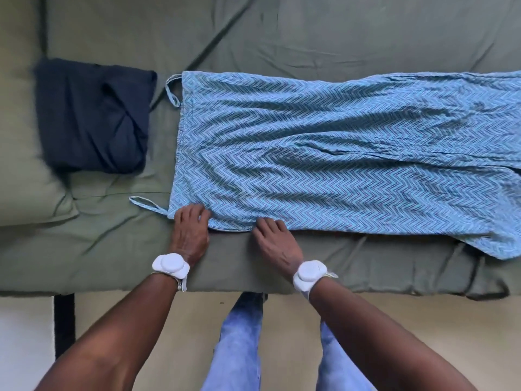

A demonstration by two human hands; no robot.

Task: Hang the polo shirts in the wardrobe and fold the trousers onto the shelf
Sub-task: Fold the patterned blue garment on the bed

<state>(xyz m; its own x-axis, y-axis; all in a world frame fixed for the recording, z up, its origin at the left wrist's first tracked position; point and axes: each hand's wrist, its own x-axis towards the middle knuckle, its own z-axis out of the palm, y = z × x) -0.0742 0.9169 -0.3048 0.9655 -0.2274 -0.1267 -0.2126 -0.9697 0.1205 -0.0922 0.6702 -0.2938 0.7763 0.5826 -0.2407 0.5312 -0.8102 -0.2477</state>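
Light blue zigzag-patterned trousers (324,153) lie spread flat across the green bed, waistband to the left, legs running off the right edge of view. Two drawstring loops stick out at the waistband corners. My left hand (190,230) rests at the near waistband corner, its fingers curled onto the fabric edge. My right hand (275,239) sits a little to the right on the near hem, fingertips on the cloth. Whether either hand pinches the fabric is hidden by the fingers. A folded dark navy garment (94,117) lies to the left of the trousers.
The green bedsheet (282,32) covers the whole mattress, with a green pillow (22,165) at the left under the navy garment. The bed's near edge runs just below my wrists. A dark bed leg (64,323) stands on the beige floor at lower left.
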